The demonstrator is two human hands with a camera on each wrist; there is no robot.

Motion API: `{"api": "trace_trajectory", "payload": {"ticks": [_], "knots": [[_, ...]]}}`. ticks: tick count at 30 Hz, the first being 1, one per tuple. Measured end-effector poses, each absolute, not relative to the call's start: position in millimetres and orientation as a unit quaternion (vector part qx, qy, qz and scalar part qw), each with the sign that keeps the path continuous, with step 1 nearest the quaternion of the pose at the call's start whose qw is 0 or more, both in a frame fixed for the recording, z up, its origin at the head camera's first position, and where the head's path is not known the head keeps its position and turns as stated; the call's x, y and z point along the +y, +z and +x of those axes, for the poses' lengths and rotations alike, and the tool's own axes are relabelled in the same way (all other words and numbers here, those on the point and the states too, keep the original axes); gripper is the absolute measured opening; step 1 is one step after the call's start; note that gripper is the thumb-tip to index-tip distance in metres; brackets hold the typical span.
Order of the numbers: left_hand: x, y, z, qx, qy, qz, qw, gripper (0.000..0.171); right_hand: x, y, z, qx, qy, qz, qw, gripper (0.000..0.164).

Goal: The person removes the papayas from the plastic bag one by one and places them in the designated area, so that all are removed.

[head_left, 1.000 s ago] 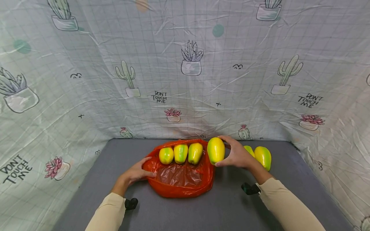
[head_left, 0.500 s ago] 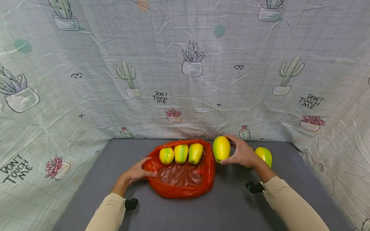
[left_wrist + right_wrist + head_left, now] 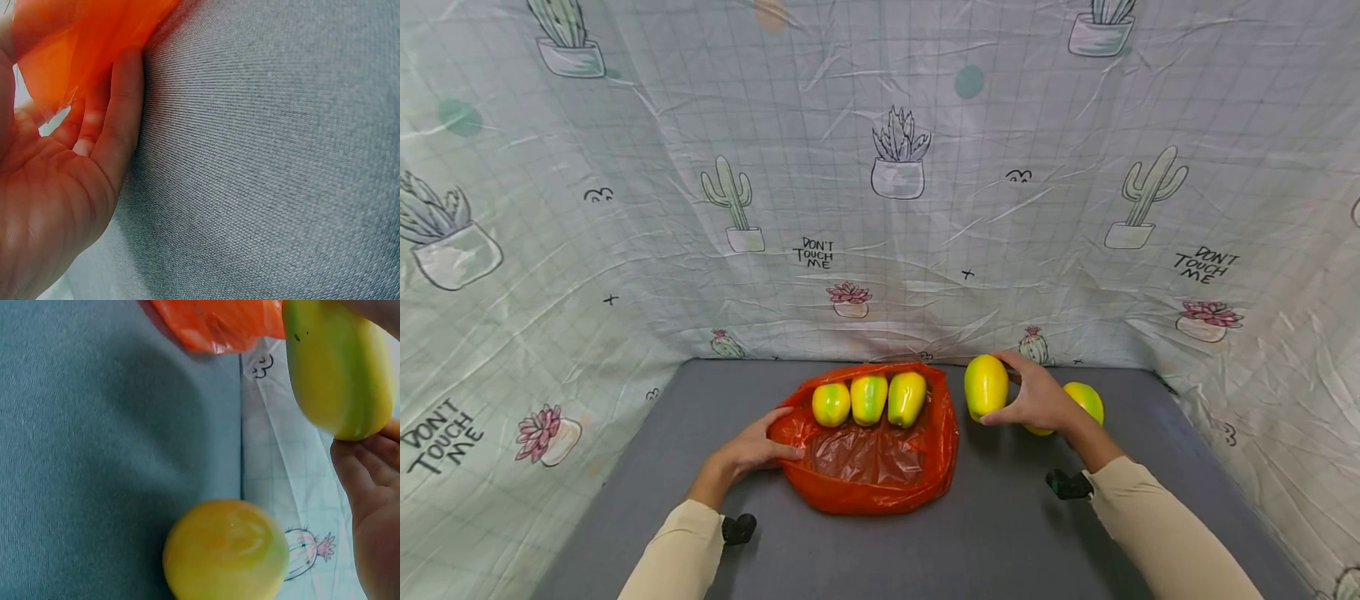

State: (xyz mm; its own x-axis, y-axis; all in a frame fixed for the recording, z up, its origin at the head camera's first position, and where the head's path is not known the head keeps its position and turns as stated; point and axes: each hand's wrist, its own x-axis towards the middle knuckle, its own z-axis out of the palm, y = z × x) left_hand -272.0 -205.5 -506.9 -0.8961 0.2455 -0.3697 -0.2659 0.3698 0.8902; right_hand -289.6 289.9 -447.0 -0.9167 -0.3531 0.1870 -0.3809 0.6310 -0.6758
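Note:
In the head view my left hand (image 3: 755, 444) holds the left edge of a red plastic bag (image 3: 868, 498), thumb inside the mouth and fingers outside. The left wrist view shows the thin orange-red plastic (image 3: 81, 37) between thumb and fingers. Three yellow-green mangoes (image 3: 868, 399) lie in a row at the back of the open bag. To the bag's right, my right hand (image 3: 1037, 398) grips another mango (image 3: 987, 387) upright between thumb and fingers, raised off the table. Seen from the right wrist, that mango (image 3: 337, 375) hangs above its shadow.
Behind my right hand, partly hidden, more mangoes (image 3: 1084, 402) lie on the grey table (image 3: 865, 558); one mango (image 3: 226, 553) shows close in the right wrist view. A cactus-print cloth (image 3: 895, 250) rises along the table's back and sides.
My right hand has carried its mango rightward, from over the bag's right edge to beside the bag. My left hand, the bag and the three mangoes in it stay in place.

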Motion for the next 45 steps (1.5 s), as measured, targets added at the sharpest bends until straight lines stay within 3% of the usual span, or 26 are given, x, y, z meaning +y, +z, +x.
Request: {"api": "trace_trajectory", "payload": {"ticks": [45], "knots": [[-204.3, -509.6, -270.8, 0.806, 0.552, -0.014, 0.214, 0.099, 316.8, -466.7, -302.6, -0.919, 0.347, 0.184, 0.022, 0.113]]}}
